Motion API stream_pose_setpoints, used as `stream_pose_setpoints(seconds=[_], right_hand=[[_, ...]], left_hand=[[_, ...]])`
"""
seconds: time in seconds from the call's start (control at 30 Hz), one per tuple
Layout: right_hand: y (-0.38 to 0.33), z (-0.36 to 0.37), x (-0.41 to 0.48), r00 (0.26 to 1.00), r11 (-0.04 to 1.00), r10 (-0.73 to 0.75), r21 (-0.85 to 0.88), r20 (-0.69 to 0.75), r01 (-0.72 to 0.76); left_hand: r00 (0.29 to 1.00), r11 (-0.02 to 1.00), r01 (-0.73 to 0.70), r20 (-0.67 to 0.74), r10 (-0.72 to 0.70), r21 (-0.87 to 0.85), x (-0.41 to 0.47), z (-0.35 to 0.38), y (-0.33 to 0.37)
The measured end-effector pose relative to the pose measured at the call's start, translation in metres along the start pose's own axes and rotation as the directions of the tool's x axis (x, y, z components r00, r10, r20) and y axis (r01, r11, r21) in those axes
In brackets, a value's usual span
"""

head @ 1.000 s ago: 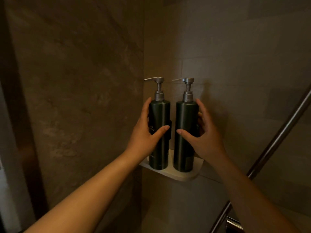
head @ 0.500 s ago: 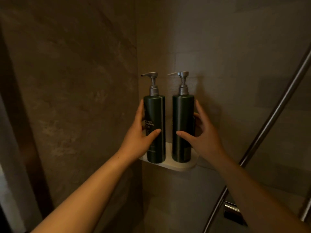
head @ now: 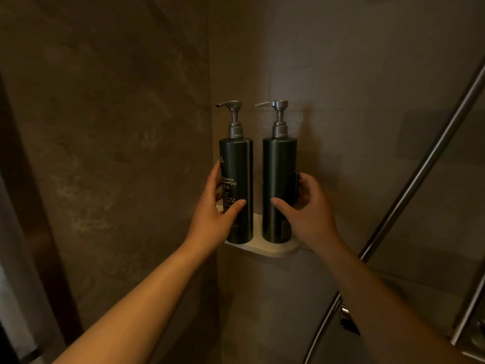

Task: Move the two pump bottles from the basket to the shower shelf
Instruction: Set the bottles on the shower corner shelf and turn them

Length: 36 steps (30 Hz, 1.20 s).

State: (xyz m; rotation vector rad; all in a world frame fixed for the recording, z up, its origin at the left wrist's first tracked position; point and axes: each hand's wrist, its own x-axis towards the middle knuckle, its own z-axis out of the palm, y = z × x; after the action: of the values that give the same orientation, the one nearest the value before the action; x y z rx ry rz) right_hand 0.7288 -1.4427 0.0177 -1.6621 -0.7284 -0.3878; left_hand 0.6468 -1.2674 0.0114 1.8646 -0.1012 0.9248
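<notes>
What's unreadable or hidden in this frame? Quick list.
Head view only:
- Left bottle label: left part covered by the left hand; small print too dim to read.
- Right bottle: no label visible on the side facing the camera; contents unknown.
- Right hand fingers: curled behind the bottle, contact unclear.
- Shelf: back edge hidden by the bottles.
- Basket: out of frame.
- Rail: cut off at the right edge.

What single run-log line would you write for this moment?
left hand: on left bottle | right hand: on right bottle | both upright on shelf | spouts point left
</notes>
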Motion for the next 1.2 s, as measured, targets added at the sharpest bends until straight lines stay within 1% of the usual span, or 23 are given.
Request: stream_pose_setpoints(seconds=[0.13,0.33,0.5,0.57,0.7,0.8,0.97,1.07,1.2], right_hand=[[0.000,-0.003,-0.001,1.000,1.000,0.004,0.003,0.014,-0.004],[-0.003,0.005,-0.004,0.999,1.000,0.011,-0.014,-0.035,-0.012],[0.001,0.001,0.001,0.999,1.000,0.028,0.002,0.015,-0.028],[0.002,0.001,0.001,0.999,0.999,0.031,0.006,0.013,-0.031],[0.001,0.009,0.001,0.999,1.000,0.014,-0.016,-0.046,-0.015],[0.001,0.014,0.004,0.995,0.997,-0.011,-0.076,-0.103,0.003],[0.002,0.011,0.009,0.999,0.996,0.007,-0.089,-0.037,-0.011],[0.003,0.011,0.007,0.999,0.996,0.026,-0.081,-0.018,-0.027],[-0.001,0.021,0.001,0.995,0.991,-0.043,-0.130,-0.095,0.030]], left_hand=[[1.000,1.000,0.004,0.005,-0.004,0.011,-0.002,0.000,-0.003],[1.000,0.999,0.010,0.014,-0.010,0.047,-0.004,0.000,-0.007],[1.000,0.999,0.018,0.010,-0.018,0.044,-0.002,-0.002,-0.011],[1.000,0.999,0.012,-0.001,-0.012,0.049,-0.002,-0.002,-0.012],[1.000,0.999,-0.001,-0.026,0.002,0.048,-0.002,-0.002,-0.015],[1.000,0.999,0.014,-0.022,-0.013,0.031,-0.002,-0.002,-0.019],[0.999,0.999,0.031,-0.012,-0.031,0.023,0.001,-0.001,-0.021],[0.999,0.998,0.024,-0.039,-0.021,0.054,0.001,-0.001,-0.019],[0.998,0.997,0.016,-0.069,-0.011,0.080,-0.002,-0.002,-0.018]])
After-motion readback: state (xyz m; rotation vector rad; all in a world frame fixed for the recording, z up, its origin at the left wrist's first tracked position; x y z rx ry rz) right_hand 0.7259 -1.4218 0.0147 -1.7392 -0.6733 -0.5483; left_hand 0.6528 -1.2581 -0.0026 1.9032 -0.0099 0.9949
